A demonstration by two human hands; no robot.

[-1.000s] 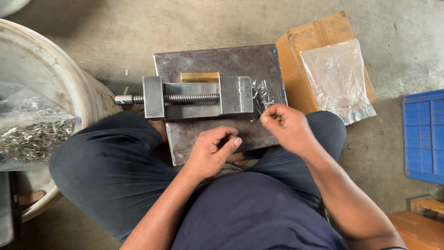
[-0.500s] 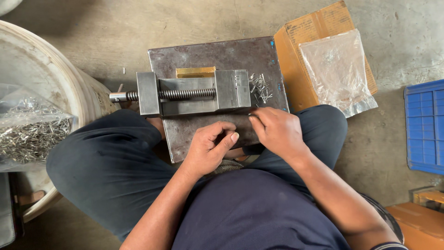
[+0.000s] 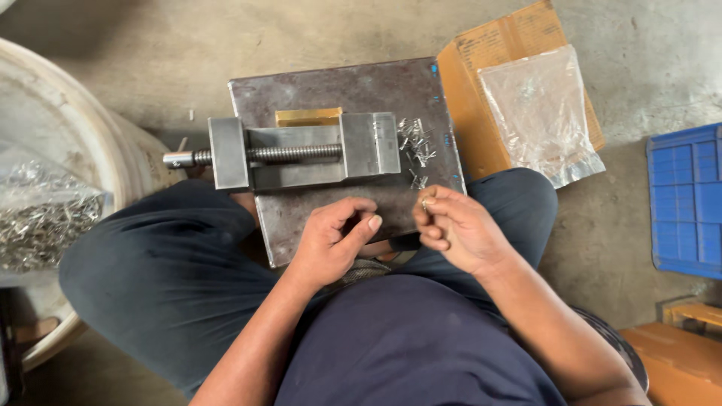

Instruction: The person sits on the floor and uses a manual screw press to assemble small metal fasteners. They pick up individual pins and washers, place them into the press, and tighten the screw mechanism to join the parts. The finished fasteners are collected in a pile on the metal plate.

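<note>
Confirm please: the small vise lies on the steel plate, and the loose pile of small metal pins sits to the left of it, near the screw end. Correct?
Not quite. In the head view the small metal pins lie to the right of the vise, beside its block end; the screw end points left. The vise does lie on the steel plate.

I can't make out the tiny metal piece (image 3: 426,201) pinched at my right hand's (image 3: 459,233) fingertips (image 3: 430,204) — too small, partly covered.

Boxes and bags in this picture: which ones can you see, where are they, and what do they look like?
Cardboard box: flat, brown, on the floor right of the metal plate.
Clear plastic bag: lying on that box, see-through, a few small metal bits inside.
Second plastic bag: far left, in a round white tub, full of shiny metal pieces.
Blue plastic crate: right edge, gridded.
</note>
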